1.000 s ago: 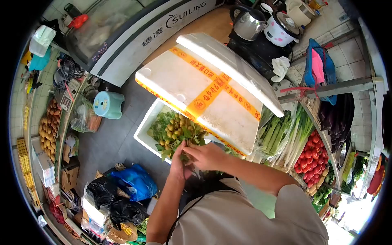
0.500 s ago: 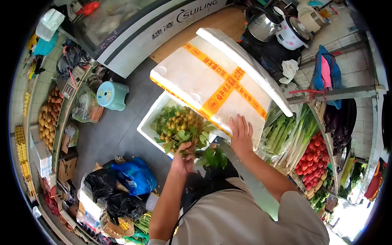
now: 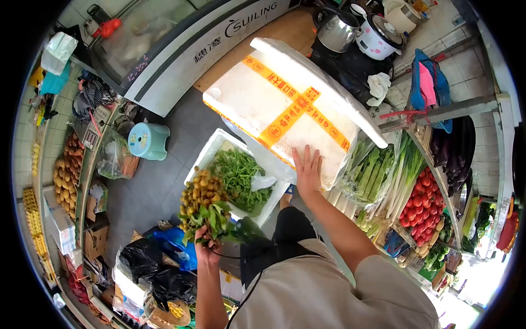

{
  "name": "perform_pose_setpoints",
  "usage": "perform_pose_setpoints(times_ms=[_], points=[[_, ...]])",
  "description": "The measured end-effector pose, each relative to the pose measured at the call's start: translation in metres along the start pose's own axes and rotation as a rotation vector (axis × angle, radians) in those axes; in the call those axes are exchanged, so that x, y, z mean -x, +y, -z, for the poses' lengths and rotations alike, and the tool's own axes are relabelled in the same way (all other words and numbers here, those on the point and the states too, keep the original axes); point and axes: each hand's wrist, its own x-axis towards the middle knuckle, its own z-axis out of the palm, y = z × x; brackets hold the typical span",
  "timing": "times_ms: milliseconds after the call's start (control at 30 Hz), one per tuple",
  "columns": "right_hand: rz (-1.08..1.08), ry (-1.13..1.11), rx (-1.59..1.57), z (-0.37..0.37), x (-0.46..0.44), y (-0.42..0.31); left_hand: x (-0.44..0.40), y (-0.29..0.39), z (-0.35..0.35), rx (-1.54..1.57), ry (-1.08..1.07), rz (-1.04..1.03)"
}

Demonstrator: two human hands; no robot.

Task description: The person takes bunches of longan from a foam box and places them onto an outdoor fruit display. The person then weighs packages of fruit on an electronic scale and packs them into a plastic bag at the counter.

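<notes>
I have the left hand point(image 3: 207, 238) gripping the fruit bunch point(image 3: 204, 192), long axis toward twelve, at the eight-o'clock edge of the open box point(image 3: 205, 154); right hand point(image 3: 309, 171) spread on the taped box point(image 3: 312, 123); bare floor point(image 3: 156, 186) at ten.

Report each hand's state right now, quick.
Left hand: closed, holding the leafy fruit bunch.
Right hand: open, fingers spread against the taped white foam box, gripping nothing.

A dark grey tiled floor point(image 3: 170, 181) bears a pale blue plastic stool point(image 3: 148, 141) near a long white freezer cabinet with black bands point(image 3: 219, 41). At right, a grey metal rail point(image 3: 457, 115) crosses before a white tiled wall point(image 3: 475, 85); bright light point(image 3: 466, 290) glares below.
</notes>
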Motion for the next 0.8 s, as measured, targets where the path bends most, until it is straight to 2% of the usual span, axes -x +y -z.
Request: perform_pose_setpoints(times_ms=[100, 200, 367, 433, 533, 567, 800], points=[[0.019, -0.043, -0.139, -0.014, 0.009, -0.007, 0.016, 0.018, 0.022, 0.094, 0.085, -0.054], [0.055, -0.026, -0.224, -0.007, 0.01, 0.001, 0.01, 0.035, 0.078, 0.211, -0.109, -0.103], [0.078, 0.042, -0.094, 0.019, 0.014, 0.008, 0.033, 0.029, 0.089, 0.288, -0.057, -0.119], [0.071, 0.055, -0.055, 0.034, 0.021, 0.003, 0.04, 0.021, 0.09, 0.324, 0.015, -0.223], [0.084, 0.03, 0.026, 0.049, 0.033, 0.001, 0.044, 0.021, 0.092, 0.376, -0.121, -0.162], [0.082, 0.056, 0.054, 0.048, 0.037, 0.0, 0.044, 0.021, 0.09, 0.38, -0.054, -0.148], [0.049, 0.054, 0.059, 0.043, 0.054, -0.008, 0.054, 0.02, 0.069, 0.341, -0.172, -0.032]])
